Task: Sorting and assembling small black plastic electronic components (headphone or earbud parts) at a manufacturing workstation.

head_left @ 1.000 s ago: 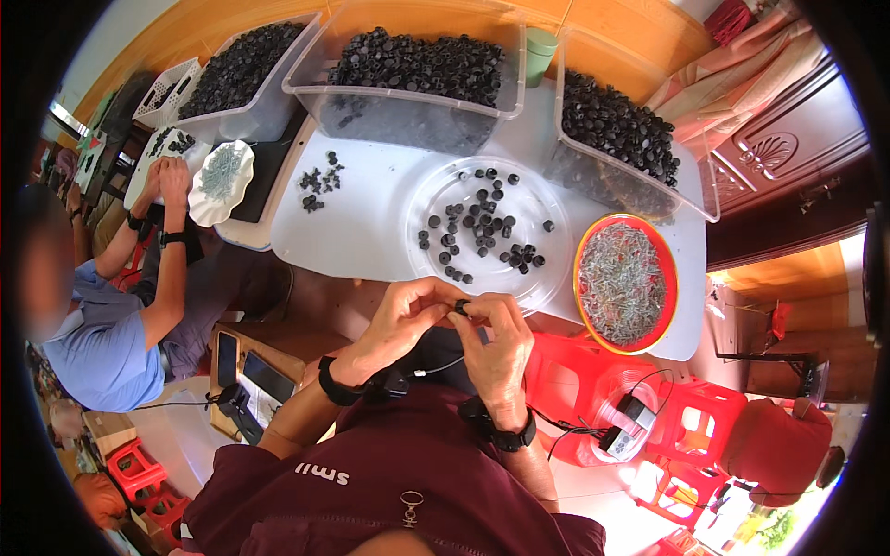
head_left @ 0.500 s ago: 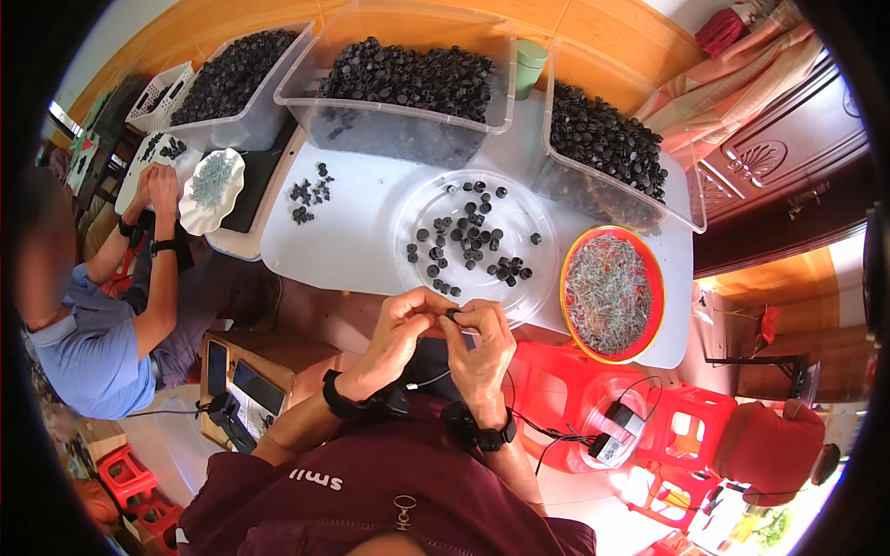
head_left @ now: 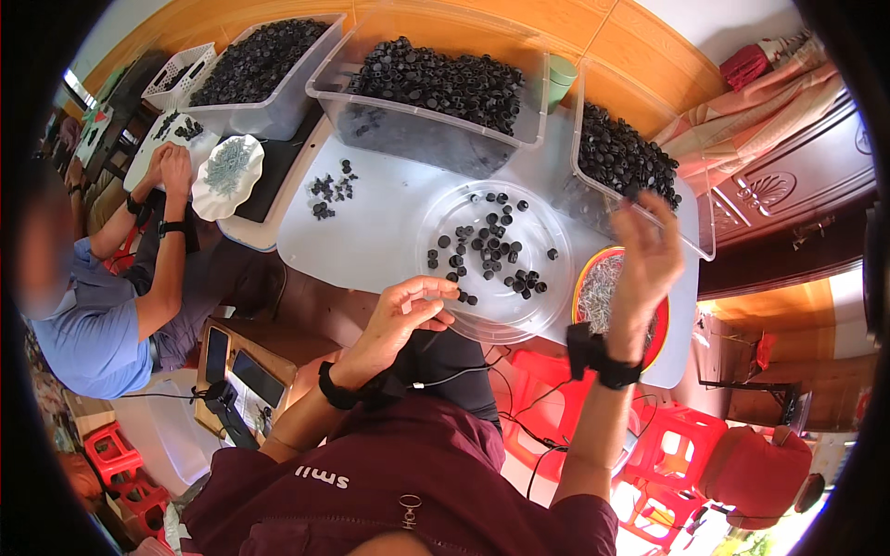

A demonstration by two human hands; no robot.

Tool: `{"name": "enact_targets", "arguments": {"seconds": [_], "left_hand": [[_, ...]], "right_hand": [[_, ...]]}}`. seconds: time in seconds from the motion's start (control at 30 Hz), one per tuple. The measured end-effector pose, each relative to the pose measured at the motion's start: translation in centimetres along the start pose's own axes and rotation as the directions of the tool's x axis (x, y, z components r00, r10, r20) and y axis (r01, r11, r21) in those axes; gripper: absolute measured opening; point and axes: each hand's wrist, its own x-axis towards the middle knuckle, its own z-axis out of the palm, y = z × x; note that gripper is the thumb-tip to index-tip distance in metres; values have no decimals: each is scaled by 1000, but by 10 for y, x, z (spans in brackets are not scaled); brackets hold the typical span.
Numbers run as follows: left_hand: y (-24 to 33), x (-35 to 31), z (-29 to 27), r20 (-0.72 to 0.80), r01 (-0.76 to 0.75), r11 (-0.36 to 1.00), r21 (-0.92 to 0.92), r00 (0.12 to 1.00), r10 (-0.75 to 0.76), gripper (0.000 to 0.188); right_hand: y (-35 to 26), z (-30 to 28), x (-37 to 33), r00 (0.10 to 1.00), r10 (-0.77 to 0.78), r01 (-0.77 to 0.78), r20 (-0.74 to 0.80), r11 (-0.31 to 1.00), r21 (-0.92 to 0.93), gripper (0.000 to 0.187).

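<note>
Forearms of 1 person in a maroon top enter from the near edge, each wrist with a black band. Left hand [head_left: 400, 315]: near edge of the white table [head_left: 371, 232], fingers curled together, thumb and fingertips pinched; what they pinch is too small to tell. It sits just left of the clear round tray [head_left: 464, 208], not touching it. Right hand [head_left: 644, 255]: raised over the right end of the table, above the red bowl [head_left: 658, 334] of small metal parts, fingers closed on a small dark piece at the fingertips, beside the right clear bin [head_left: 593, 190].

Round tray, centre of table: some 30 small black caps [head_left: 487, 246] scattered inside. Loose cluster of more black caps [head_left: 331, 190] on the table to the left.

Far row: 3 clear bins heaped with black caps, the middle bin [head_left: 519, 134] largest.

Far left: second person in a blue shirt [head_left: 88, 324], both hands at a white dish [head_left: 227, 176] of pale parts.
</note>
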Motion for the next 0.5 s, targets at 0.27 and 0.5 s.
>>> {"name": "enact_targets", "arguments": {"seconds": [0.27, 0.5], "left_hand": [[-17, 1, -13, -51, 14, 999, -37, 999, -16, 21], [-12, 0, -21, -42, 28, 998, -61, 999, -30, 18]], "right_hand": [[27, 17, -65, 946, 102, 3, 308, 946, -324, 13], [46, 45, -117, 888, 196, -16, 416, 918, -397, 12]]}}
